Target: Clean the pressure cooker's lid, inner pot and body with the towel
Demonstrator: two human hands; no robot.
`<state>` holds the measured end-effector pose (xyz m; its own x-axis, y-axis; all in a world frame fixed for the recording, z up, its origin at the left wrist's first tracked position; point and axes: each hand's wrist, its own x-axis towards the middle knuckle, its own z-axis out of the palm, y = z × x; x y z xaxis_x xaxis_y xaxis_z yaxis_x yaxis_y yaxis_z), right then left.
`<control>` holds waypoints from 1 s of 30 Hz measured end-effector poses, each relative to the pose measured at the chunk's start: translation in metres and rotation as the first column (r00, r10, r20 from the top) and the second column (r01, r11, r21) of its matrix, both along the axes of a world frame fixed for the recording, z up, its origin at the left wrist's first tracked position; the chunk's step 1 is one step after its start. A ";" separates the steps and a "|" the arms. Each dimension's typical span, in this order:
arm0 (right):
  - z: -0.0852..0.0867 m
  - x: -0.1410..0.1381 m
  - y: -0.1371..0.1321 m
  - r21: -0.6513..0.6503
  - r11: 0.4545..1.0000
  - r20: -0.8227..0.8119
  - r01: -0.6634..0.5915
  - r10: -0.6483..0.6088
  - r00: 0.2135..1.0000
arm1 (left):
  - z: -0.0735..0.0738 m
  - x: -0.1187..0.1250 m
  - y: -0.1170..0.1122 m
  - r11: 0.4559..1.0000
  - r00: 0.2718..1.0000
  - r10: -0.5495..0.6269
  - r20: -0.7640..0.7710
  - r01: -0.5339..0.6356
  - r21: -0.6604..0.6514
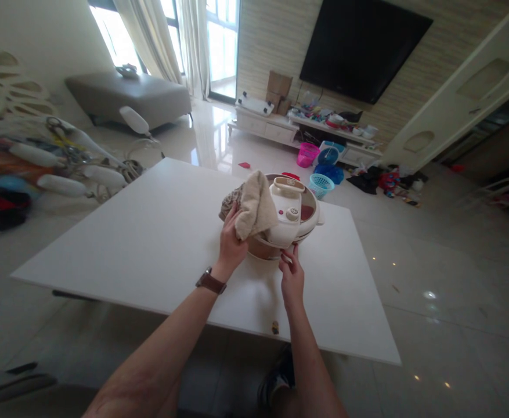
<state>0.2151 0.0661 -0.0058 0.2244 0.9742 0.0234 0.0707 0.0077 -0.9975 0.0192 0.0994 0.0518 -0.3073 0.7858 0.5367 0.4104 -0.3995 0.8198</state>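
On the white table (150, 232) sits a cream round kitchen appliance (287, 217) with a handle, a knob and a small red button on its lid. My left hand (233, 238) grips a beige cloth (256, 209), which lies against the appliance's left side and covers part of it. Below the lid's front edge, my right hand (292, 270) touches the appliance with its fingertips, the fingers bent and partly apart. The exact contact under the rim is hidden.
A small brown object (275, 327) lies at the table's near edge. Beyond the table are a pink basket (307, 154), a light blue basket (321, 186) and a low TV cabinet (275, 132). A grey bench (127, 96) stands at the back left.
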 end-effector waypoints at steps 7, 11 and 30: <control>0.003 -0.001 0.005 0.009 1.000 0.017 0.016 -0.016 1.000 | 0.035 0.010 -0.002 0.995 0.938 -0.064 -0.340 0.036 -0.089; 0.002 0.007 0.008 0.010 0.999 -0.033 0.035 -0.035 0.999 | 0.061 0.012 0.033 0.971 0.935 0.005 -0.356 -0.090 -0.223; 0.021 0.049 -0.009 -0.030 0.997 -0.164 0.070 -0.074 0.984 | 0.078 0.037 0.039 0.948 0.916 -0.009 -0.402 -0.120 -0.296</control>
